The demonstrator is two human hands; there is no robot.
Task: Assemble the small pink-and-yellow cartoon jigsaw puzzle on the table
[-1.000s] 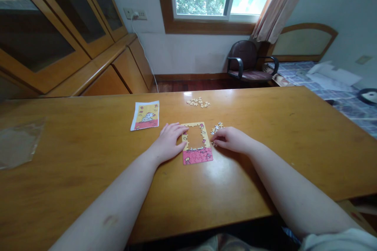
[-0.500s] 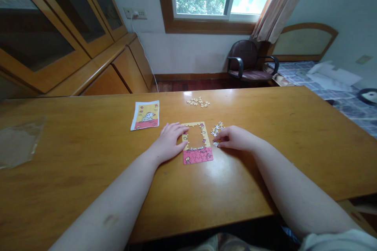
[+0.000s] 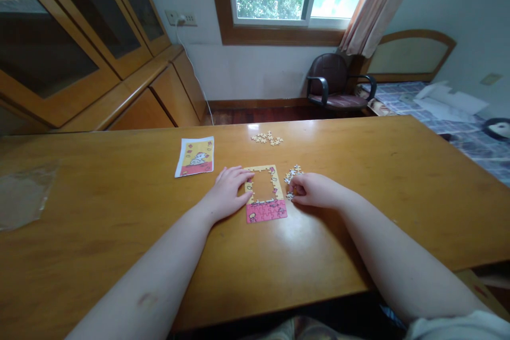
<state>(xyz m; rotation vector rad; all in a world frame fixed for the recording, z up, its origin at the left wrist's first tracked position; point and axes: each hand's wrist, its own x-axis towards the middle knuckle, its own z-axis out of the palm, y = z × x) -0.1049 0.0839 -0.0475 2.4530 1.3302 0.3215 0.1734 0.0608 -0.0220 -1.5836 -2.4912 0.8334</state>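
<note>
A partly assembled jigsaw puzzle lies on the table, its pink bottom rows and yellow border joined around a bare rectangle of wood. My left hand rests flat at its left edge, fingers spread, the fingertips covering part of the border. To the puzzle's right, my right hand has its thumb and fingers pinched at a white puzzle piece on the tabletop. Just beyond those fingers sits a small pile of white puzzle pieces, partly hidden by the hand.
Yellow puzzle pieces lie loose near the table's far edge. A picture sheet with a white animal on yellow and pink is at the left. A clear plastic bag lies at far left. Behind the table stands an armchair.
My right fingers have curled in and closed together over the puzzle piece at the near end of the white pile. My left hand stays on the puzzle's edge.
</note>
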